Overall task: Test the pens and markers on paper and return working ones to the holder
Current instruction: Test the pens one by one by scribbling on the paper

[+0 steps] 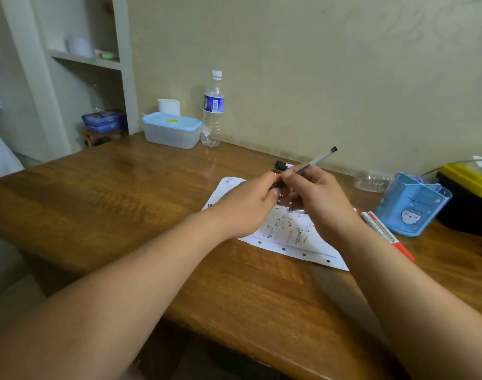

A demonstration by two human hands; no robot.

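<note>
My right hand (315, 198) grips a clear pen (318, 159) whose black end points up and to the right. My left hand (248, 207) pinches the pen's near end, where a small black and red part, perhaps a cap (277, 179), shows between my fingers. Both hands hover over a white sheet of paper (281, 235) covered with red and black test strokes. The blue pen holder (414, 205) stands to the right. Two red-and-white markers (382, 229) lie between the paper and the holder.
A wooden table (141, 193) carries a lidded plastic box (171, 130), a water bottle (213, 111), a clear plastic container (371, 181) and a yellow-and-black case (470, 193) at the right edge. A dark marker (281, 165) lies behind my hands. Shelves stand at the left.
</note>
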